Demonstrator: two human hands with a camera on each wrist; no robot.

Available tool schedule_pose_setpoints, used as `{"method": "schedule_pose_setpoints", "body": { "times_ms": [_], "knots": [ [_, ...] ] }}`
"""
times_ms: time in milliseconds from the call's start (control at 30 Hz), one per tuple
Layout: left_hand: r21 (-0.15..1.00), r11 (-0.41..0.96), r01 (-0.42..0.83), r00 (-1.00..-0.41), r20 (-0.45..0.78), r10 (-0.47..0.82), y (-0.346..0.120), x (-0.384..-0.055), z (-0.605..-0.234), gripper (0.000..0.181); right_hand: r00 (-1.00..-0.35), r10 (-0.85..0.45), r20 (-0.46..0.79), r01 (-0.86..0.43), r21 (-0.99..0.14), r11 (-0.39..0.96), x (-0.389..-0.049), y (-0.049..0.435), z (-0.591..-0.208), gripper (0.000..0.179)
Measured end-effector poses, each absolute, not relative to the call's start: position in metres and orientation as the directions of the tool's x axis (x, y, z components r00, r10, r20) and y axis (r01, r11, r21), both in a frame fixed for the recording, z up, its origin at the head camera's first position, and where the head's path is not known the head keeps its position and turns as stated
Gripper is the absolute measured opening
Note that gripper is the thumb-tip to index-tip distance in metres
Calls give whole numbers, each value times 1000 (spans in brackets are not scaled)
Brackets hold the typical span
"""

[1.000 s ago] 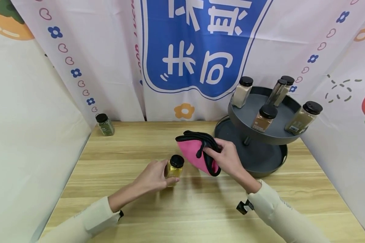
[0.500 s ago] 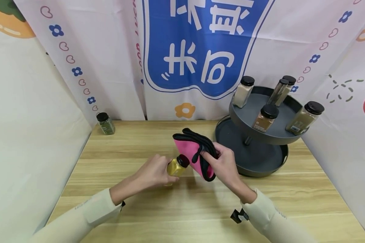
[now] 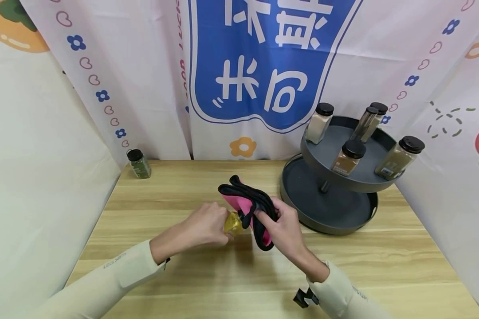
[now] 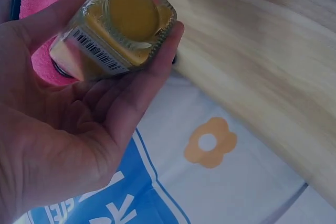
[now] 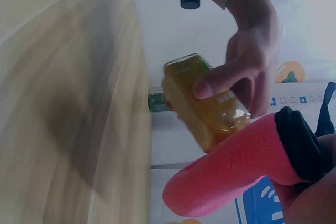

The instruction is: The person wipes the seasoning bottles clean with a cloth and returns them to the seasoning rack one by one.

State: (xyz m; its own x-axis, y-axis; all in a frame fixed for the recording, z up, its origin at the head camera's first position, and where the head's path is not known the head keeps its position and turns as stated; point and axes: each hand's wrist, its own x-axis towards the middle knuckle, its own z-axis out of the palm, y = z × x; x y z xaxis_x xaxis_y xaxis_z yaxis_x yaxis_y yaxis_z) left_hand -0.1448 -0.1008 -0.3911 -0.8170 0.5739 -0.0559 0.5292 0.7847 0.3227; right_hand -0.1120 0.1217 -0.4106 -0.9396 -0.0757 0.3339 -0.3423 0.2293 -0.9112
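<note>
My left hand (image 3: 207,225) grips a square glass spice jar (image 4: 131,17) of yellow powder, raised off the table and tipped sideways. Its barcode and round base show in the left wrist view. In the head view, the lid end points right and is covered by a folded pink cloth (image 3: 239,202) with black edging. Thumb and fingers of my right hand (image 3: 282,227) pinch the cloth by its black trim. The right wrist view has the cloth's pink fold (image 5: 220,177) against the end of the jar (image 5: 191,103).
To the right stands a dark two-tier round rack; several spice jars, one a brown-filled jar (image 3: 348,158), sit on its upper tier (image 3: 335,130). The lower tier (image 3: 303,195) is close beyond my right hand. A green-filled jar (image 3: 139,165) stands at the table's back left corner.
The left hand has tipped the upright jar over to the right, lid end toward the cloth. The right hand has brought the cloth left and down onto the jar's lid end.
</note>
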Motion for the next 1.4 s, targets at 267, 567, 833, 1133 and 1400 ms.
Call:
{"method": "schedule_pose_setpoints", "body": {
  "times_ms": [267, 567, 833, 1133, 1400],
  "knots": [
    [320, 808, 495, -836, -79, 543, -100, -144, -380, 45, -951, -23, 310, -303, -910, 284, -116, 119, -417, 9],
    [310, 818, 485, -842, -87, 532, -97, -143, -377, 40, -918, -18, 395, -384, -878, 286, -112, 117, -418, 10],
    [278, 823, 496, -841, -84, 535, -98, -143, -380, 41, -910, -50, 412, -411, -880, 238, -108, 118, -420, 12],
    [249, 824, 509, -840, -66, 539, -98, -143, -379, 45, -930, -16, 368, -357, -890, 284, -109, 117, -427, 10],
    [250, 812, 527, -829, -58, 556, -100, -140, -379, 46, -886, -41, 461, -452, -843, 293, -108, 116, -428, 12]
  ]
}}
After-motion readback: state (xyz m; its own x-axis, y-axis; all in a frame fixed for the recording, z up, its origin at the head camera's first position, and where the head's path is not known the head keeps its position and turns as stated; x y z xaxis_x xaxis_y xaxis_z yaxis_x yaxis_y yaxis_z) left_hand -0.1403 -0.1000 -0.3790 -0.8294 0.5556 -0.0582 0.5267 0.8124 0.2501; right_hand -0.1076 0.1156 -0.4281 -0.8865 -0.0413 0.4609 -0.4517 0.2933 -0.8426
